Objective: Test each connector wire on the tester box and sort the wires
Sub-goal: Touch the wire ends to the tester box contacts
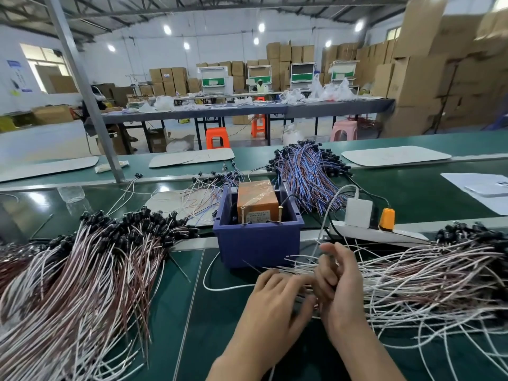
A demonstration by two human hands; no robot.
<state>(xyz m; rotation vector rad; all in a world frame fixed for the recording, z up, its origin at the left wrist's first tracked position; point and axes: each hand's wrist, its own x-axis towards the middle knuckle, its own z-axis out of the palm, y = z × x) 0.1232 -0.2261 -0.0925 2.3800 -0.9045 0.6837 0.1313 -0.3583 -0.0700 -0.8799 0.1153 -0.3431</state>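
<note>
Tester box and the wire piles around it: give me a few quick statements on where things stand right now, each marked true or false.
1. The orange tester box sits inside a blue bin. True.
2. The left hand is plugging a wire into the tester box. False: both hands are low at the right-hand wire pile, away from the box.
3. A bundle of blue-and-red wires lies behind the bin. True.
4. The right hand rests on the left-hand wire pile. False: it is at the ends of the right-hand pile.
5. An orange plug sits in the white power strip. True.
</note>
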